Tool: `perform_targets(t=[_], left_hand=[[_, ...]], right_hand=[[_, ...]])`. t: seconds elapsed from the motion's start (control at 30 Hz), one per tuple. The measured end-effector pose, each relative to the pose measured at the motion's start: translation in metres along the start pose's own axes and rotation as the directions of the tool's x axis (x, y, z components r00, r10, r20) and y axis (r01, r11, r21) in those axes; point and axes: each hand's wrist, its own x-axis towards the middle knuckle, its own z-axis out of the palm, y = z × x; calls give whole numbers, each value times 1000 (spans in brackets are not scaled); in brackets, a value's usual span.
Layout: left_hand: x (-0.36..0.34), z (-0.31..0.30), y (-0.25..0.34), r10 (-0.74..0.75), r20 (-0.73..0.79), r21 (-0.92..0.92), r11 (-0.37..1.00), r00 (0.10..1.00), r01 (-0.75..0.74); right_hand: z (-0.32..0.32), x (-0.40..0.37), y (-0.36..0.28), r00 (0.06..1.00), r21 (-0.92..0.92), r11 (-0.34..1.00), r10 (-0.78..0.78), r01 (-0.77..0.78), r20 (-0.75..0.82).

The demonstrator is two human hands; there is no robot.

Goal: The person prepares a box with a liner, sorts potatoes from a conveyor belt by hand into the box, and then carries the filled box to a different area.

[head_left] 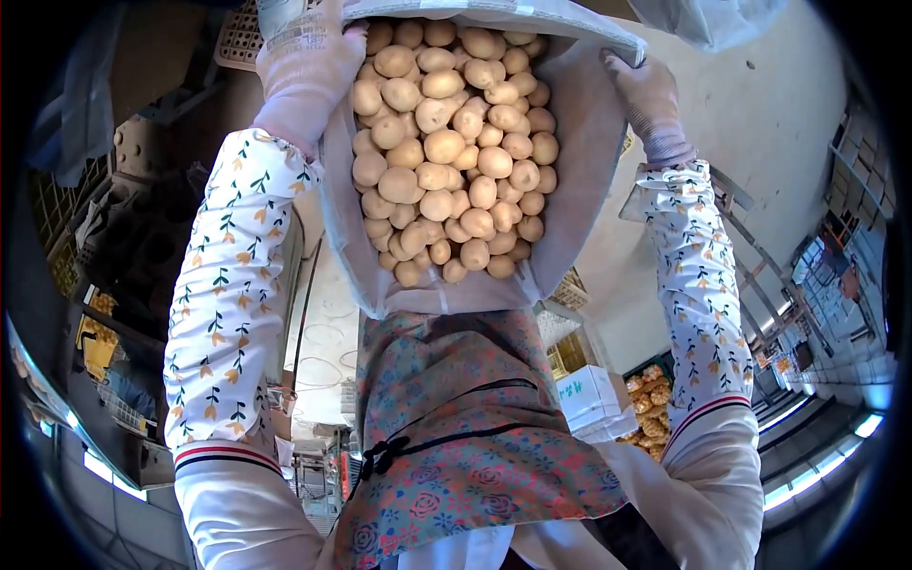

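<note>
A wide-mouthed white sack (584, 171) in front of my apron is filled with many round, pale-brown potatoes (456, 152). My gloved left hand (309, 71) is closed on the sack's upper left edge. At the upper right corner, my gloved right hand (649, 100) grips the rim, fingers curled over the fabric. Between the two hands the mouth is spread wide, so the potatoes show from above. The underside of the sack is hidden, and so are some fingertips behind the fabric.
A pale plastic crate (239, 38) sits beyond my left hand, and a clear plastic bag (712, 19) hangs at the top right. Down by my right side are a white carton (589, 397) and netted potatoes (649, 404). Metal rails (765, 271) run along the right.
</note>
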Motion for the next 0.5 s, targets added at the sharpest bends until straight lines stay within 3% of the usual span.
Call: perform_targets(t=[0.13, 0.37, 0.4, 0.43, 0.5], left_hand=[[1, 1, 1, -25, -5, -7, 1000, 1000, 25], [-11, -1, 14, 24, -309, -139, 988, 951, -70], [-11, -7, 17, -38, -217, -129, 992, 975, 10], [-10, -8, 13, 15, -244, -158, 986, 970, -55], [-2, -5, 10, 4, -218, -69, 997, 976, -20]], right_hand=[[-1, -5, -4, 999, 26, 999, -38, 39, -14], [-3, 2, 3, 996, 88, 992, -94, 93, 4], [2, 4, 5, 996, 52, 995, -78, 80, -38], [2, 7, 5, 998, 4, 999, -49, 50, -34], [9, 16, 28, 998, 281, 958, -55, 57, -13]])
